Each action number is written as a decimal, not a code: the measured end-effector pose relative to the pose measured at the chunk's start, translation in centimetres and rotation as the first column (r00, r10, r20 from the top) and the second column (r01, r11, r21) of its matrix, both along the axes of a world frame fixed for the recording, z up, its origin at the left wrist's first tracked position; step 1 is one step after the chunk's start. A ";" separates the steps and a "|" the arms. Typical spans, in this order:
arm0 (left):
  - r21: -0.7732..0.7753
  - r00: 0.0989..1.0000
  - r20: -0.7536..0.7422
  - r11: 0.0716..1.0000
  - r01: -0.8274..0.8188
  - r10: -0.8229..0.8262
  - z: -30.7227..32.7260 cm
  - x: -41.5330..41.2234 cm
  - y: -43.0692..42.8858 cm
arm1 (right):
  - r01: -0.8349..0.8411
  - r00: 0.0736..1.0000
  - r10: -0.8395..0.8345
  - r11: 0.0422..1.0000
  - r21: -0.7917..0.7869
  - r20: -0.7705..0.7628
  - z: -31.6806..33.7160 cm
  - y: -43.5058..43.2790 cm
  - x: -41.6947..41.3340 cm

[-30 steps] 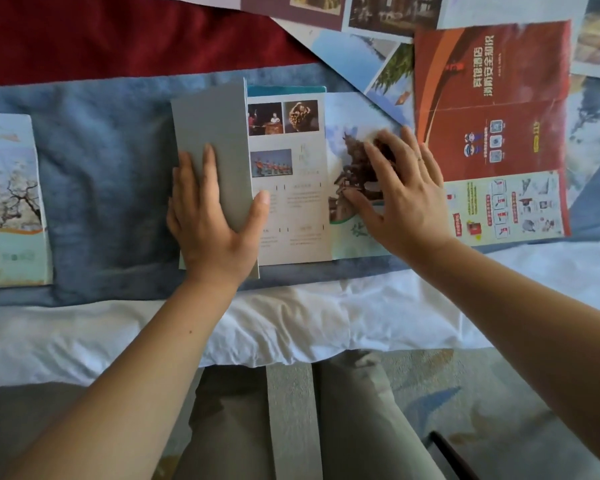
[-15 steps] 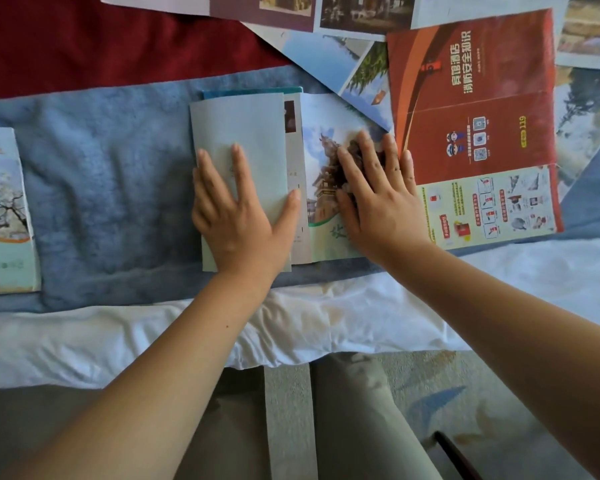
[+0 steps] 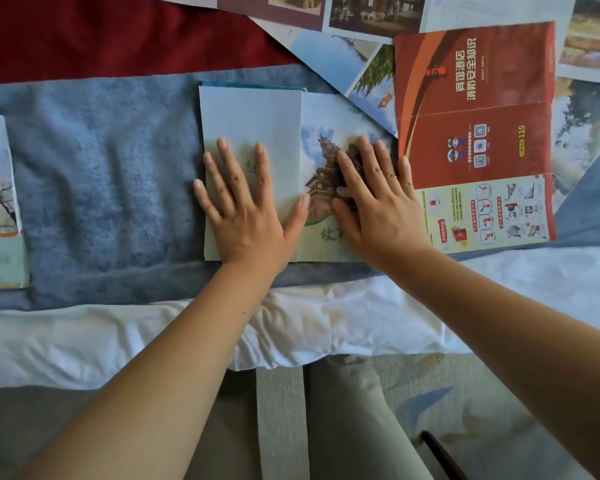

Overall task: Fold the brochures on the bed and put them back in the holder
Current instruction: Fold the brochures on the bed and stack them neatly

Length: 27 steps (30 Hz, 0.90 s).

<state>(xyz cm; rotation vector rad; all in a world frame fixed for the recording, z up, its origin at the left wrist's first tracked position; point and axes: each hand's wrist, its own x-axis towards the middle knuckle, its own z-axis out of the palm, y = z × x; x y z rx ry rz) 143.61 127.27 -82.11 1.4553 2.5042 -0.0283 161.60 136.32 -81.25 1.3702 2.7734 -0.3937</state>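
Left hand [image 3: 246, 216] now pressing the pale-blue paper brochure's [image 3: 253, 123] flap fully flat, fingers spread; right hand [image 3: 378, 206] still pinning the pagoda panel.

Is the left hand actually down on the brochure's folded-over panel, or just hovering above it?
Touching. The head view shows the left hand with its palm and spread fingers lying flat against the pale folded panel, and no gap is visible between them.
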 end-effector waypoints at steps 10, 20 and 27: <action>-0.029 1.000 -0.010 0.999 -0.019 0.018 -0.1 -6.1 -2.9 | -0.065 0.998 0.066 0.995 -0.071 0.001 0.4 -2.1 -5.9; 0.009 0.999 -0.037 1.000 -0.016 0.017 -0.4 -12.4 -7.2 | -0.103 0.994 0.103 0.994 -0.024 0.033 0.5 -4.1 -12.1; 0.052 0.999 0.052 0.999 0.005 -0.008 -0.6 -13.5 -7.7 | 0.006 1.000 -0.006 1.000 -0.031 0.013 0.4 -4.4 -13.7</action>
